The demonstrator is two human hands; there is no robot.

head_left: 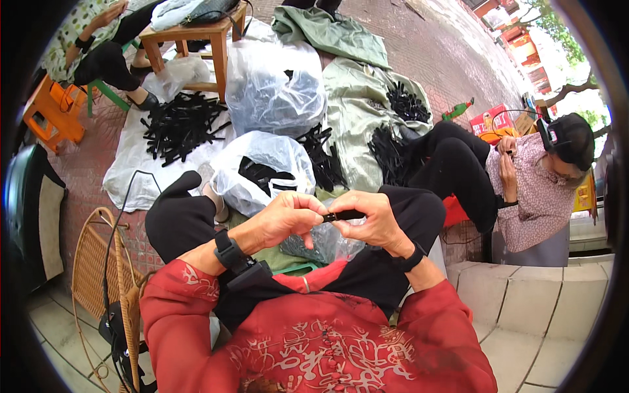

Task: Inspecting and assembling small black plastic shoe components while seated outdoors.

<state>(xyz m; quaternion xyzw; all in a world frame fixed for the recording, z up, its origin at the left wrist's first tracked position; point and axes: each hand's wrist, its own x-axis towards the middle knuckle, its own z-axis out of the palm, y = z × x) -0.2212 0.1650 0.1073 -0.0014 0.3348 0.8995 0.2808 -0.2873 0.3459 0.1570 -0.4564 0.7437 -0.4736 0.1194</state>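
Both my hands meet above my lap around a small, narrow black piece, whose exact kind I cannot make out. My left hand pinches its left end between thumb and forefinger. My right hand grips the longer right part, with the thumb below it. Just beyond my hands, a clear plastic bag stands open with black strips inside. Another clear bag lies partly hidden beneath my hands.
Black strips lie heaped on a white sheet and a green sheet. A large filled plastic bag stands beside a wooden stool. Co-workers sit at right and far left. A wicker chair is at left, a tiled ledge at right.
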